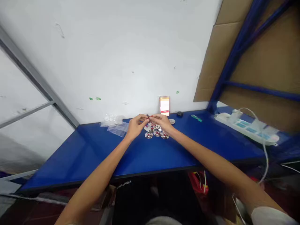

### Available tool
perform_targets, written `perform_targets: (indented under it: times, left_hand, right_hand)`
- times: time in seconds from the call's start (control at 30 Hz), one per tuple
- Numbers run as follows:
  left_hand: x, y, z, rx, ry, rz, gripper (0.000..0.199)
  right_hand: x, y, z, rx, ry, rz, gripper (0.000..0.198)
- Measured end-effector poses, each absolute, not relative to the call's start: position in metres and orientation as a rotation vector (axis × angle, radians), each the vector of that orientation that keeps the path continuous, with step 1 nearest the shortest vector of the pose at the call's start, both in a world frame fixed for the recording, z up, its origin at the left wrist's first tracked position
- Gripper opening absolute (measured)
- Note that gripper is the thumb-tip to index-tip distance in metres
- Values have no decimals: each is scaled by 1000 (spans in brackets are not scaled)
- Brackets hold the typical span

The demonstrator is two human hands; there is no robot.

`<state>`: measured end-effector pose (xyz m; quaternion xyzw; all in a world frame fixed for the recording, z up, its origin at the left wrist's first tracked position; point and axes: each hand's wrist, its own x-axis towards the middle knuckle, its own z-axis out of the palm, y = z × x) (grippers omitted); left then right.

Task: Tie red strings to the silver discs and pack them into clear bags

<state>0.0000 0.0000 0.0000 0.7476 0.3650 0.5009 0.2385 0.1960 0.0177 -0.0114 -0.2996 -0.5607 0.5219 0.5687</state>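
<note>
My left hand and my right hand meet above the far middle of the blue table. Both have their fingers pinched around a small dark piece, with a bit of red showing beside it; its exact kind is too small to make out. Just below and behind the fingers lie several shiny round metal discs with red marks or parts, among them a front-left disc and a front-right disc. Another pale disc rests to the right of my right hand, which hides part of the group.
Clear plastic bags lie left of my hands. A lit phone leans on the white wall. To the right are a round black object, a green-and-white item and a white power strip with plugs.
</note>
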Motion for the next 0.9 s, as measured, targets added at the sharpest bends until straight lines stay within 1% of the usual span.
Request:
perform_targets:
  times: [0.2, 0.3, 0.4, 0.5, 0.6, 0.67, 0.73, 0.83, 0.9]
  left_hand:
    - [-4, -1, 0, 2199, 1171, 1439, 13]
    - [-6, -1, -2, 2235, 1197, 1383, 8]
    - [-7, 1, -2, 2130, 1155, 1324, 9]
    - [-12, 3, 4, 1954, 1062, 1296, 15]
    - [-29, 7, 17, 1887, 1015, 1248, 22]
    - [-47, 13, 25, 1999, 1086, 1074, 22]
    - [-66, 20, 29, 2136, 1161, 750, 20]
    - [-87, 28, 28, 2135, 1246, 311, 20]
    - [-94, 30, 26, 2125, 1317, 128, 21]
  right_hand:
    - [196, 13, -11, -712, -1433, 1287, 45]
    - [191, 11, -13, -733, -1479, 1211, 50]
    - [188, 11, -17, -793, -1538, 1141, 43]
    - [194, 19, -18, -911, -1570, 1039, 33]
    - [216, 39, -15, -1004, -1490, 962, 27]
    - [243, 55, -12, -1081, -1456, 938, 24]
    - [275, 69, -8, -1129, -1440, 962, 22]
    - [318, 83, -4, -1273, -1495, 921, 25]
    - [336, 86, -3, -1370, -1606, 885, 25]
